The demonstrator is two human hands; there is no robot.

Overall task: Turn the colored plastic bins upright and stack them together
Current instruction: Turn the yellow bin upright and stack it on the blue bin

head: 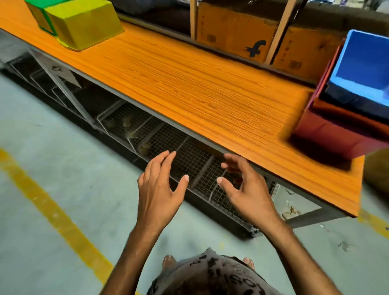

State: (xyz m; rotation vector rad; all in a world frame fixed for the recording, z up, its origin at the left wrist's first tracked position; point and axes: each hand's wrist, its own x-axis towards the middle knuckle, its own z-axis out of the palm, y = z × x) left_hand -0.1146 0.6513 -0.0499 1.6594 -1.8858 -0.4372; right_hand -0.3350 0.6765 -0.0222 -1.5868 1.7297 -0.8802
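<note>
- Both hands hover nearest, in front of the table's near edge and holding nothing: the left hand [160, 189] has straight fingers and a spread thumb.
- Just beside it, the right hand [246, 189] faces it, fingers loosely bent and wide apart, also without a grip on anything.
- On the floor at far left runs a yellow line [52, 210].
- At the table's far left end the green bin [42, 2] is cut off by the frame edge and touches the yellow bin [84, 23], which lies bottom-up.
- Bare orange table [189, 84] stretches between the two bin groups, with a wire mesh shelf [189, 164] below it.
- Behind the table stand cardboard boxes [233, 31].
- At the right end, blurred, the blue bin [366, 63] sits upright, nested in the red bin [336, 130].
</note>
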